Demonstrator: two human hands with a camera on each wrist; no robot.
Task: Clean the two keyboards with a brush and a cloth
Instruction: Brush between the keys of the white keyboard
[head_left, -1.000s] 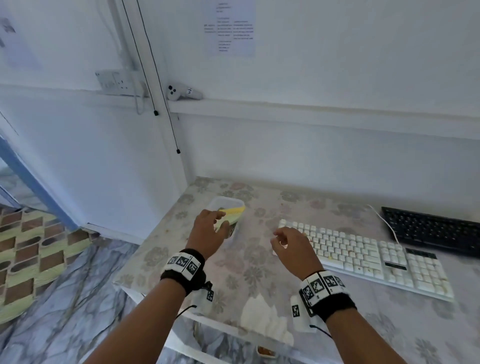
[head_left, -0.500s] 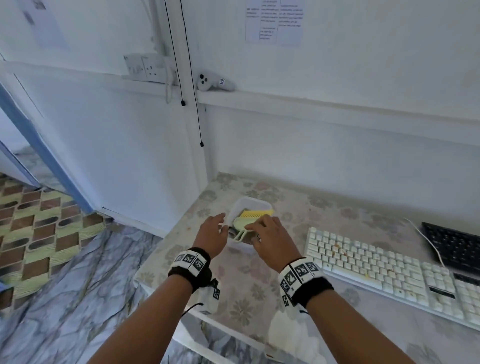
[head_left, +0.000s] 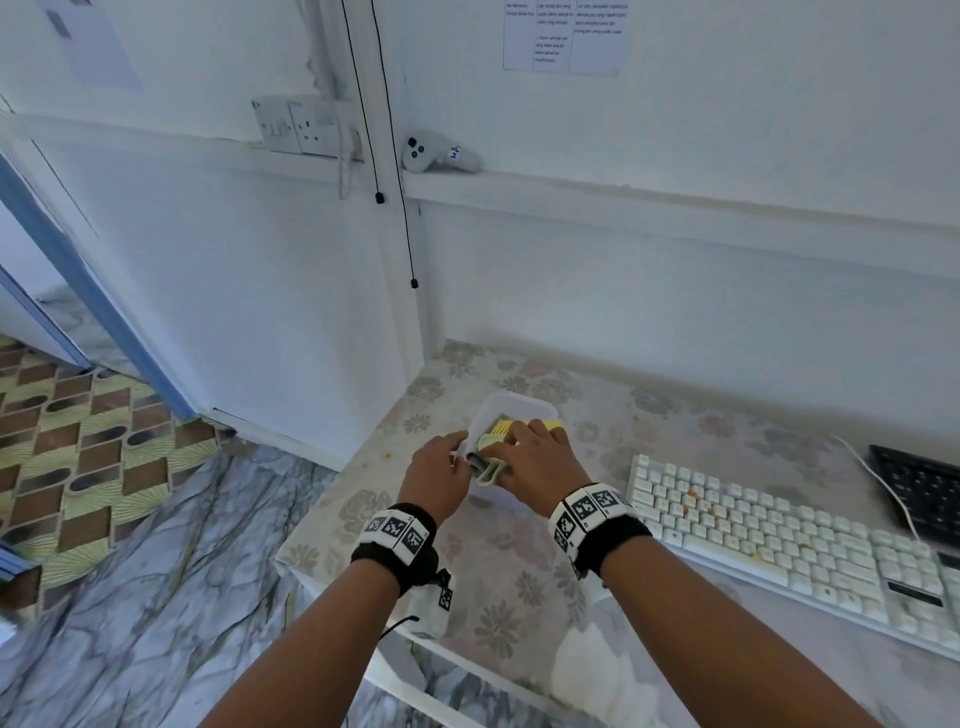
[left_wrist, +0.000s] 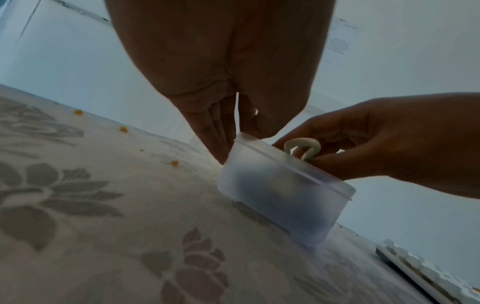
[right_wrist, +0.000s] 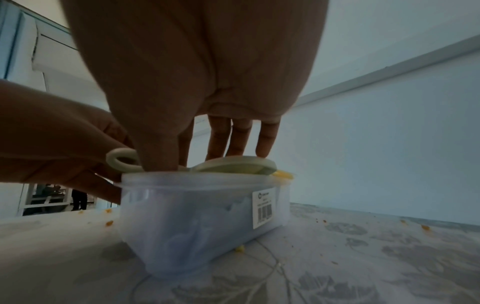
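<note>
— So where is everything sitting?
— The plastic tub (head_left: 511, 410) sits near the tabletop's (head_left: 498, 571) left corner, with floor (head_left: 156, 571) beyond that edge. The white keyboard (head_left: 779, 540) lies to its right, the black keyboard (head_left: 924, 488) farther right.
— And each grip?
— The left hand (head_left: 434, 475) steadies the tub's wall with straight fingers. The right hand (head_left: 540, 462) pinches the brush (right_wrist: 233, 164) lying across the rim, thumb at its looped handle.
— The room?
— 2 white walls meet behind; orange crumbs (left_wrist: 123, 129) dot the floral cloth.
</note>
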